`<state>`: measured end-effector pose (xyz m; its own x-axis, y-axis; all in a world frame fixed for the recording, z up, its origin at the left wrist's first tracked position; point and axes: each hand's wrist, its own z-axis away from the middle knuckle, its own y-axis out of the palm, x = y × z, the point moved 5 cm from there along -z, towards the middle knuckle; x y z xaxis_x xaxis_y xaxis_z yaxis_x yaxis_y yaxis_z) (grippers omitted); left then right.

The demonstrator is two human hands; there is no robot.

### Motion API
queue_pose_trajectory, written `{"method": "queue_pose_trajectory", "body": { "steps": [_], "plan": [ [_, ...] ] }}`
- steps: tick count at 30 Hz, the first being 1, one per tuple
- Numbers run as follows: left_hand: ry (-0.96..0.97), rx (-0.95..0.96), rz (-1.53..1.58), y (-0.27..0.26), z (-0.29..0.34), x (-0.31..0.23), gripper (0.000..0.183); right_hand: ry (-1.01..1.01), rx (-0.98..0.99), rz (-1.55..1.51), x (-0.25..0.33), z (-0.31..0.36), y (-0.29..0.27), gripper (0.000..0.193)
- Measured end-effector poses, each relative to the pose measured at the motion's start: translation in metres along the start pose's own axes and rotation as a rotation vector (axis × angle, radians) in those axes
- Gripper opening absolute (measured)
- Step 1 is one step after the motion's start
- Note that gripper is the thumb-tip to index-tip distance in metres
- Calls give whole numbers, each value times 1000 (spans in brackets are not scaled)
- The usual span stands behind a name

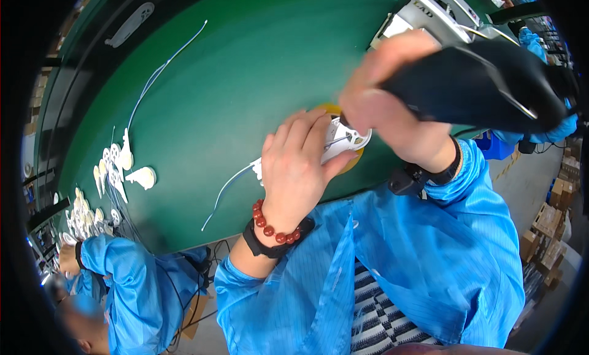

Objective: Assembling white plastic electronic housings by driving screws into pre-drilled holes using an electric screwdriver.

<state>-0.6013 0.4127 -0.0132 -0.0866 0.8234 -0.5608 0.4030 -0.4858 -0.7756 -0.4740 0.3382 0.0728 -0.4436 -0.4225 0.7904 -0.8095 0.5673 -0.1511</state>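
Note:
My left hand (296,157) is laid over a white plastic part (338,140), with fingers and thumb closed round its sides. The part's round, spoked end rests on a yellow disc (354,163). A thin grey-blue cable (228,186) trails left from the part's other end onto the table. My right hand (392,97), blurred by motion, grips a black power screwdriver (472,85) just above the spoked end. The tool's tip is hidden behind my fingers, so I cannot tell whether it touches the part.
On the green table (245,61), a cluster of white parts with cables (116,165) lies to the left. A grey-white machine (429,15) stands far right. A co-worker's blue sleeve (135,287) reaches another pile of white parts (83,217). A blue bin (494,146) sits at right.

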Motion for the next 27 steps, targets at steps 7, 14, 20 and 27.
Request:
{"method": "queue_pose_trajectory", "body": {
  "steps": [7, 14, 20, 27],
  "plan": [
    [24, -48, -4, -1, -4, -6, 55, -49, -322, -156, 17, 0, -106, 11],
    [16, -46, -18, 2, -3, -7, 57, -77, -476, 20, -2, 7, -132, 6],
    [18, -36, -22, 2, -3, -8, 60, -53, -581, 171, -9, 8, -130, 7],
    [30, -38, -15, 1, -4, -8, 60, -28, -633, 196, -12, 8, -131, 9]
  ]
}}
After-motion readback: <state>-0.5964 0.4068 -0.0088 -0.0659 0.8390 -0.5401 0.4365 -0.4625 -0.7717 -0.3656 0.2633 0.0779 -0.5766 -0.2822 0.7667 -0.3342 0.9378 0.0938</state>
